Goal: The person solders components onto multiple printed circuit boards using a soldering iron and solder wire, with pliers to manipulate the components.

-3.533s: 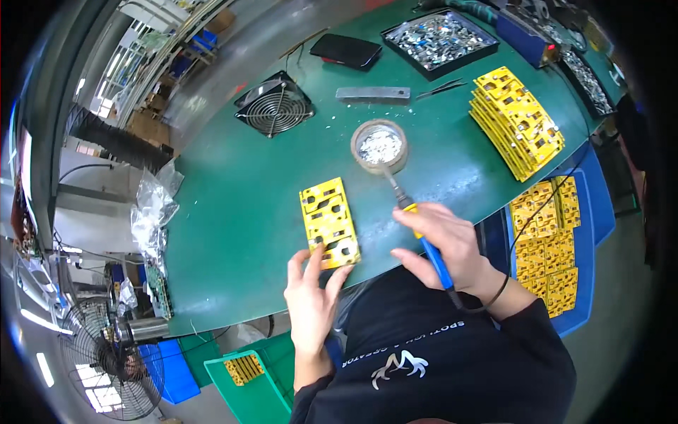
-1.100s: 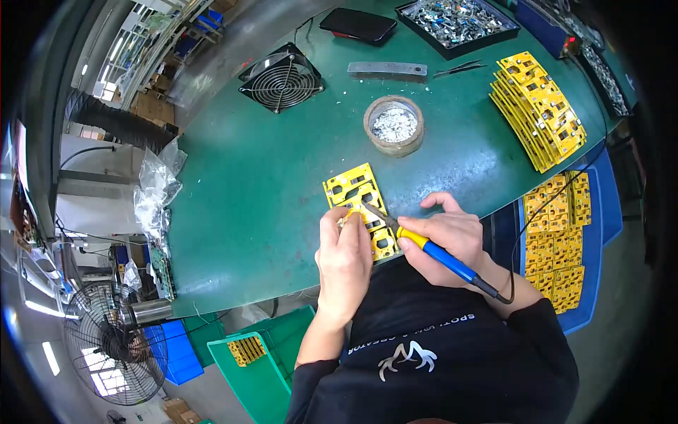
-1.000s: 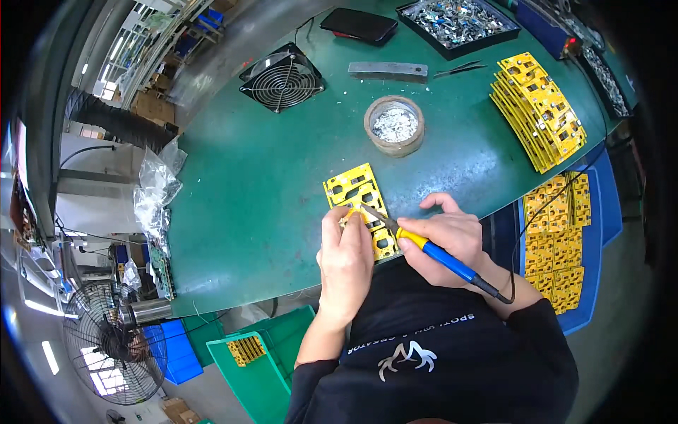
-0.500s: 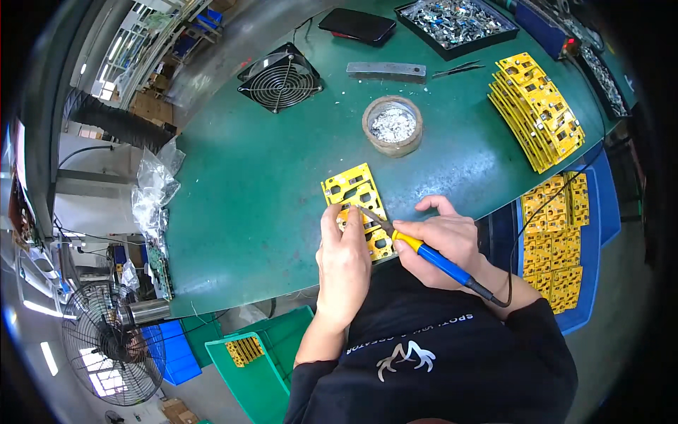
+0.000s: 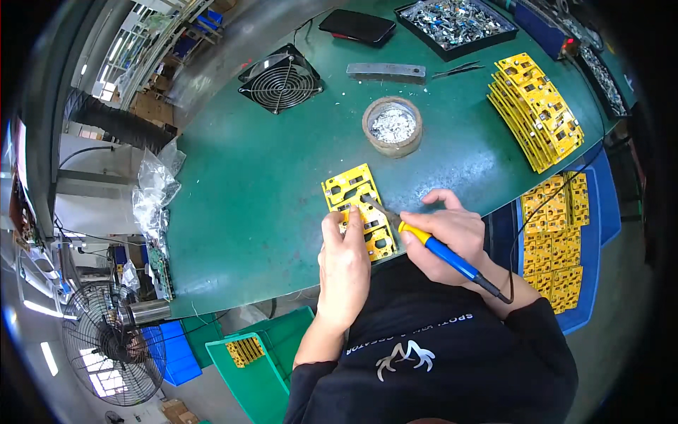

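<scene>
A yellow circuit board [image 5: 351,181] with cutouts and small dark parts lies on the green table in front of me. My left hand [image 5: 344,258] holds its left side, two fingertips down on the board near its middle; whether a small part sits between them is too fine to tell. In my right hand [image 5: 448,240] is a soldering iron [image 5: 452,260] with a blue and yellow handle, gripped like a pen. Its tip reaches over the board's right half, just above my left fingertips. A dark cord trails from the handle's end.
Beyond the board stands a round pot [image 5: 393,127] of whitish bits. A small fan [image 5: 281,83], metal bar [image 5: 385,71], tweezers [image 5: 458,69] and parts tray [image 5: 459,27] lie farther back. Stacked yellow boards [image 5: 537,113] stand right, above a blue bin [image 5: 592,265] of more boards.
My right hand has shifted slightly right, and the iron's tip has moved up and away from my left fingertips. The left hand and board stay nearly in place.
</scene>
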`<state>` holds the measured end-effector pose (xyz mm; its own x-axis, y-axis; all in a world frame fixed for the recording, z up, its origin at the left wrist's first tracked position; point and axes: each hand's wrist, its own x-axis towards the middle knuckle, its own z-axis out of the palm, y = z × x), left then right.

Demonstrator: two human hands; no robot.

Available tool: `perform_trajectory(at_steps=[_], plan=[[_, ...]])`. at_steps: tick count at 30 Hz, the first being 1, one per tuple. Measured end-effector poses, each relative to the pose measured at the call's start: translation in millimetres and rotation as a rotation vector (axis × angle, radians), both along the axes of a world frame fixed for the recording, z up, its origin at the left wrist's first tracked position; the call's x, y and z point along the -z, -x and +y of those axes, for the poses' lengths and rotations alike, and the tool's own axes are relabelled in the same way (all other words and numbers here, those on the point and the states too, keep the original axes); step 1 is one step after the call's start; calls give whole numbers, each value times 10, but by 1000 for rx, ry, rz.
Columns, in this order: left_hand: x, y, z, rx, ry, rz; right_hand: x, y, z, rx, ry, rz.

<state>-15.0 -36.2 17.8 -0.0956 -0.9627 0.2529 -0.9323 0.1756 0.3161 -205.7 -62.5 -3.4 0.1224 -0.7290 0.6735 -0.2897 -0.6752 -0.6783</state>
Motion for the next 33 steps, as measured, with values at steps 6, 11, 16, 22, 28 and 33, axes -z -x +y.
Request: perform_trajectory(at_steps=[6, 11, 16, 22, 28, 33], plan=[[-17, -14, -3, 34, -80, 24, -41, 137, -76, 158, -13, -8], [33, -91, -219, -44, -1, 10, 4, 203, -248, 287, 28, 39], [69, -170, -328, -85, 140, 49, 58, 177, -268, 274, 8, 72], [13, -260, -32, -70, 211, 173, 24, 102, -55, 101, 0, 5], [29, -236, 204, -10, 205, 226, 13, -12, 109, -79, -8, -8], [74, -163, 239, -15, 229, 148, 12, -58, 117, -104, 23, -2]])
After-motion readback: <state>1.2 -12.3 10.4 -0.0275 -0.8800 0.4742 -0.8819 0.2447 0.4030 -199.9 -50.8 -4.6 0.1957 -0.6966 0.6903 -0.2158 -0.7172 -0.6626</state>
